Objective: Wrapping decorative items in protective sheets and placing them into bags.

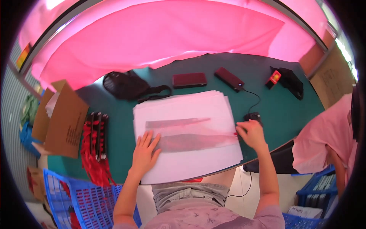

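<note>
A stack of white paper sheets [183, 168] lies in front of me on the green table. On it rest a narrow grey sheer strip [175, 122] and, nearer me, a wider grey-and-pink sheer piece [190, 142]. My left hand [145, 152] lies flat with spread fingers, its fingertips by the left end of the wider piece. At the right edge of the stack my right hand [251, 134] has curled fingers drawn together. Close to its fingertips is a small red tab [235, 134] at the wider piece's right end. Whatever is between those fingers is too small to make out.
Beyond the paper are a black pouch [124, 84], a dark red case [189, 80] and a power bank [229, 79] with a cable. Left stand a cardboard box [65, 122], red strips [93, 152] and a blue basket [82, 198]. A person in pink [324, 137] is at right.
</note>
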